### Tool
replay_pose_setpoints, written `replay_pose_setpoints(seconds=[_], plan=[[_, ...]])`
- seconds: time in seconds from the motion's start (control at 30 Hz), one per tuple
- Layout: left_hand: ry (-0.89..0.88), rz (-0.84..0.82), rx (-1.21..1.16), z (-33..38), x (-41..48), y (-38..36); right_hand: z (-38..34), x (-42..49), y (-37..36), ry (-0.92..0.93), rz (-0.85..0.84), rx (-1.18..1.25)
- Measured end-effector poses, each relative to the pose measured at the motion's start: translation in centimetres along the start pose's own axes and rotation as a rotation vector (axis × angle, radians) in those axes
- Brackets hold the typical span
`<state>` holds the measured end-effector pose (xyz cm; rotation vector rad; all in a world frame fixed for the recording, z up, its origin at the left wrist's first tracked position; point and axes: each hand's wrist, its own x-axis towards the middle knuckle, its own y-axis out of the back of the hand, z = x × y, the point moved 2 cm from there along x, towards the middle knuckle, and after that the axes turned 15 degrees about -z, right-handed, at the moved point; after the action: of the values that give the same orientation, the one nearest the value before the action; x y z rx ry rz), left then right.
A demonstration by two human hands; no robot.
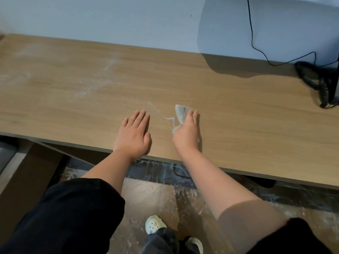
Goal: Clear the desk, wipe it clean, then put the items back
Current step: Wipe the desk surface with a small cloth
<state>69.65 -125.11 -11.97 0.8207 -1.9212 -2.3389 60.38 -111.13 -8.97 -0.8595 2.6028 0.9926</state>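
Head view: left hand [134,133] rests flat, fingers straight, on the light wooden tabletop [238,116]. At its three o'clock, right hand [186,132] presses a small off-white cloth [180,111] with straight fingers. Best to sweep firmly toward the white dust smears [95,85] at ten o'clock.
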Motion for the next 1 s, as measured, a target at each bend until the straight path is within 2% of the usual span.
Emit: replay_pose_setpoints(seconds=[0.07,0.17,0.27,0.37,0.53,0.73,0.83,1.0], plan=[[0.000,0.011,-0.016,-0.1,0.0,0.0,0.2,0.8,2.5,0.063,0.038,0.004],[0.023,0.001,-0.025,-0.1,-0.1,0.0,0.8,4.5,6.0,0.111,0.112,-0.136],[0.050,-0.015,-0.019,0.0,-0.1,0.2,1.9,8.7,7.6,0.002,0.040,-0.333],[0.072,-0.041,0.001,0.0,0.0,0.2,1.4,11.3,6.6,-0.026,-0.001,-0.435],[0.085,-0.052,0.027,0.0,0.1,0.2,-2.7,14.6,3.1,0.149,-0.056,-0.515],[0.091,-0.036,0.026,0.0,0.1,0.1,-6.4,17.0,-0.3,0.367,-0.327,-0.364],[0.086,-0.034,0.021,0.0,0.0,0.1,-7.1,17.0,-1.6,0.455,-0.510,-0.372],[0.098,-0.045,0.029,0.1,0.0,0.2,-6.1,13.8,-1.1,0.546,-0.686,-0.374]])
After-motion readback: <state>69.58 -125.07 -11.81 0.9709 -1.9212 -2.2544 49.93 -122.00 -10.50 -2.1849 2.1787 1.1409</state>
